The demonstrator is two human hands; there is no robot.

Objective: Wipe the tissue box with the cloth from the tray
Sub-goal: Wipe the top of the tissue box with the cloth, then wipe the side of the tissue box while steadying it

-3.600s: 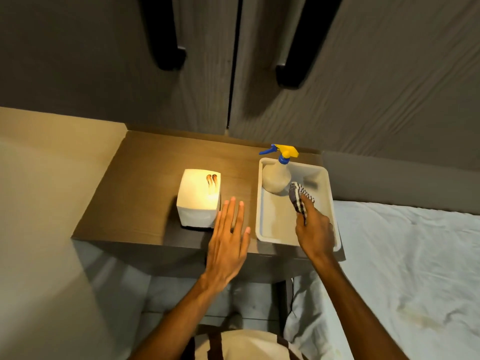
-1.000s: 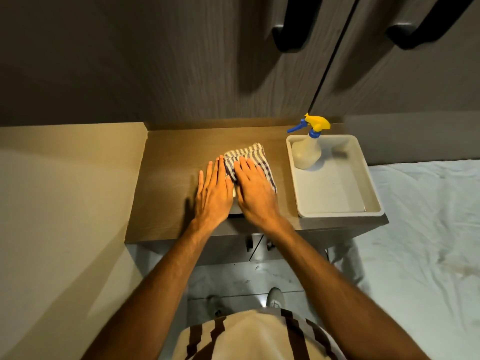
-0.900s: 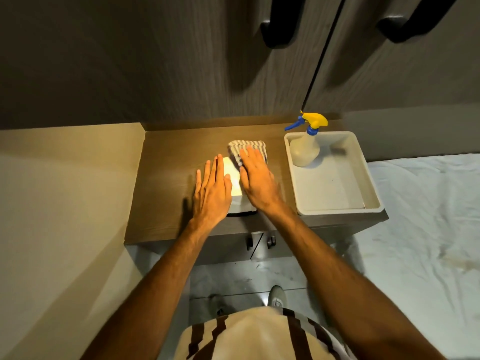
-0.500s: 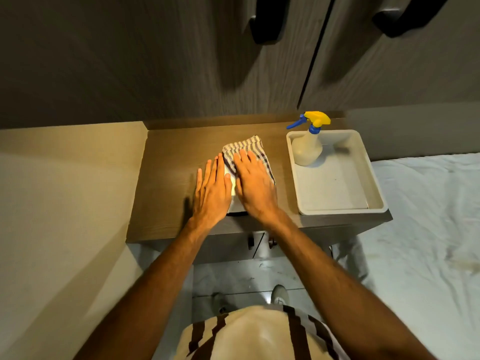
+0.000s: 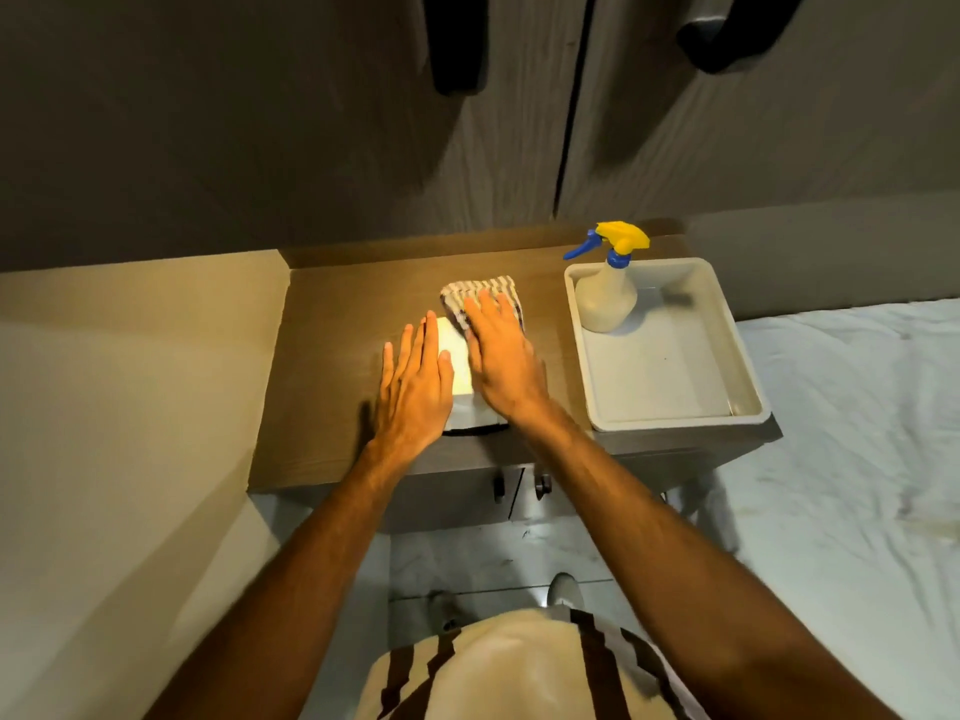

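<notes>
Here the right hand (image 5: 503, 356) lies flat, fingers spread, pressing the striped cloth (image 5: 480, 296) onto the far part of the tissue box (image 5: 457, 363). The left hand (image 5: 415, 389), open and flat, seems to rest against the box's left side. The tray (image 5: 748, 379) sits right of the right hand.

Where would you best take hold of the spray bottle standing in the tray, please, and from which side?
Grip the spray bottle at its narrow neck, just under the yellow and blue trigger head. It stands upright in the far left corner of the tray, close to those two walls, and its nozzle points left. Coming from above or from the right, over the tray's open floor, looks easiest.
</notes>
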